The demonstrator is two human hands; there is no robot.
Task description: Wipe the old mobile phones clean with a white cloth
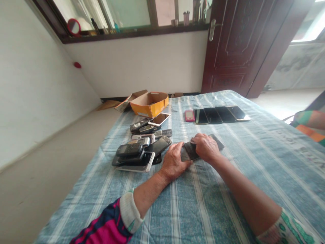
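My left hand grips the left end of a dark phone lying flat on the table, thumb along the near edge and fingers at the far edge. My right hand is closed, pressed down over the dark surface. Something small and pale shows at its fingertips, too unclear to name. Past the right hand, another dark flat end shows; whether it belongs to the same phone is hidden. Left of my left hand lies a heap of old phones, with a black phone on top and a white-edged phone below.
An open orange cardboard box stands at the far left of the table. Beside it lies a white phone. At the back right, several dark phones form a row with a small pink device. A striped blue cloth covers the table.
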